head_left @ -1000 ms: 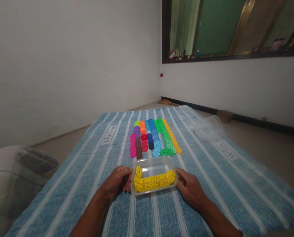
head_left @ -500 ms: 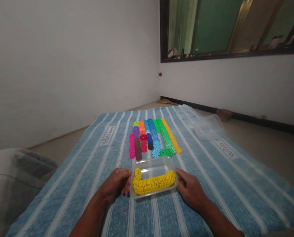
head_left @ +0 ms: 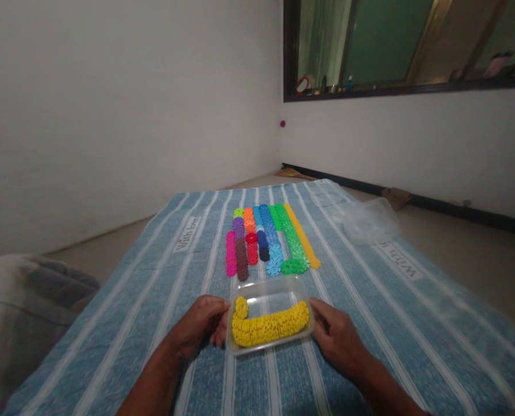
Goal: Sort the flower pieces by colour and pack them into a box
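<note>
A clear plastic container (head_left: 279, 286) is between my two hands, close in front of me. Inside lies a long row of yellow notched discs (head_left: 270, 328), with a small yellow stack at its left end. My left hand (head_left: 203, 323) grips the container's left side, its fingers curled at the wall. On the opposite side my right hand (head_left: 335, 329) holds the right rim, partly hidden behind it. Just beyond the container, rows of coloured discs lie side by side: pink (head_left: 231, 254), brown (head_left: 242, 260), blue (head_left: 270, 231), green (head_left: 292, 237) and orange-yellow (head_left: 303, 237).
A blue-and-white striped cloth (head_left: 145, 300) covers the table. Clear plastic lids or boxes (head_left: 368, 219) sit at the far right. A grey-white covered object (head_left: 23, 323) stands at the left edge. Walls and a window (head_left: 383, 46) are behind.
The view has shifted slightly, so the table appears a little higher at its far end. Both hands keep their hold on the container, which is almost unmoved.
</note>
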`<state>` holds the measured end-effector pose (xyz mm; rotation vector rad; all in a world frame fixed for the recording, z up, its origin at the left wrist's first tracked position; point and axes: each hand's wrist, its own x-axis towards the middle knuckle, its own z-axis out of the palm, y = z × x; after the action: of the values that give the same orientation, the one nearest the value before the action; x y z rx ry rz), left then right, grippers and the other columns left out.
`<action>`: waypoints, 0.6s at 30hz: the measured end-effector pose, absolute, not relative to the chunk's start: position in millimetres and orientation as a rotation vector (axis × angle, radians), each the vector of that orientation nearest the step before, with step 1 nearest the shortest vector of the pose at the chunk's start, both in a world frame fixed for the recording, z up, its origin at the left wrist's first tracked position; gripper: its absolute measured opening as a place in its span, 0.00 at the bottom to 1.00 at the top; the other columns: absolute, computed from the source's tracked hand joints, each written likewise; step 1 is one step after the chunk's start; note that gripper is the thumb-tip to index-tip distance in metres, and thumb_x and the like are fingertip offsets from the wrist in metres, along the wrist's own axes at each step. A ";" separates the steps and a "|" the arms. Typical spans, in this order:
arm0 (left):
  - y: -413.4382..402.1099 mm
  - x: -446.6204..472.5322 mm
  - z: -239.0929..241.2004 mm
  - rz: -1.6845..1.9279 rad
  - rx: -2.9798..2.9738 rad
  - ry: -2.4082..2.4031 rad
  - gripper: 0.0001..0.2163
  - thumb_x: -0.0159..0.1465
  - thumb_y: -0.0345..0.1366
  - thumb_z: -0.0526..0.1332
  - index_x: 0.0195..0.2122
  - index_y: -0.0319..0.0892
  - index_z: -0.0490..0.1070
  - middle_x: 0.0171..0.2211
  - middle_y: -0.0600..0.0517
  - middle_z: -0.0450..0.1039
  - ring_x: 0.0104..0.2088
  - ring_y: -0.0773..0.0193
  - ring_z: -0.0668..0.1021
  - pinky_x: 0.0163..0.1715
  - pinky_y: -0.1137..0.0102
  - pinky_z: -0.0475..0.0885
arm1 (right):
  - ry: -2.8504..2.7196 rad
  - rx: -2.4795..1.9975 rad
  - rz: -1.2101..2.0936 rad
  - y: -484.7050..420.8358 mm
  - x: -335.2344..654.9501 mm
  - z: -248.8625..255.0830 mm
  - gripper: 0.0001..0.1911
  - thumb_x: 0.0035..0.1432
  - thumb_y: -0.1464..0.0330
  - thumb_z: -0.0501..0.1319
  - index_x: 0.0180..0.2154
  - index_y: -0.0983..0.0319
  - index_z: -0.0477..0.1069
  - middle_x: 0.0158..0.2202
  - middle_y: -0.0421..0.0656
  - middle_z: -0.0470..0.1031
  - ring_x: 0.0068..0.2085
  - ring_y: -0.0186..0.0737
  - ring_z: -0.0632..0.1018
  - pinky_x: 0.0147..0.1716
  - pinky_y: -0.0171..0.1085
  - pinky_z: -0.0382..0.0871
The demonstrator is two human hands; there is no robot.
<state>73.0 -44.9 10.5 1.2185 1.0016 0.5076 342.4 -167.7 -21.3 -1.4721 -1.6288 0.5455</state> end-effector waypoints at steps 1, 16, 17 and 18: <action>-44.5 72.6 9.9 0.503 1.218 1.005 0.21 0.55 0.48 0.61 0.13 0.37 0.68 0.09 0.49 0.66 0.09 0.71 0.65 0.11 0.77 0.54 | -1.631 -1.474 0.548 -167.7 342.1 -20.5 0.09 0.57 0.74 0.53 0.36 0.62 0.71 0.25 0.36 0.70 0.25 0.31 0.69 0.26 0.30 0.59; -45.1 73.3 12.2 0.513 1.216 1.001 0.21 0.55 0.48 0.61 0.13 0.36 0.68 0.09 0.49 0.65 0.10 0.71 0.65 0.11 0.77 0.54 | -1.599 -1.512 0.594 -166.9 340.1 -17.1 0.09 0.59 0.73 0.52 0.37 0.62 0.71 0.28 0.37 0.71 0.27 0.32 0.70 0.28 0.30 0.59; -44.9 73.2 12.1 0.511 1.216 1.003 0.21 0.55 0.48 0.62 0.13 0.36 0.68 0.09 0.49 0.65 0.10 0.71 0.65 0.11 0.77 0.54 | -1.598 -1.511 0.589 -166.7 340.2 -17.7 0.09 0.59 0.73 0.53 0.36 0.62 0.71 0.28 0.37 0.71 0.27 0.32 0.70 0.28 0.30 0.59; -44.7 73.1 11.9 0.509 1.215 1.006 0.21 0.54 0.47 0.62 0.13 0.36 0.68 0.09 0.49 0.65 0.10 0.71 0.65 0.11 0.77 0.55 | -1.597 -1.513 0.588 -166.5 340.4 -18.4 0.08 0.58 0.73 0.53 0.35 0.61 0.71 0.27 0.37 0.71 0.26 0.32 0.70 0.28 0.30 0.59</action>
<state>73.1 -44.7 11.9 1.2147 1.0058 0.5092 340.4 -166.5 -18.4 -1.5127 -1.5973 0.5876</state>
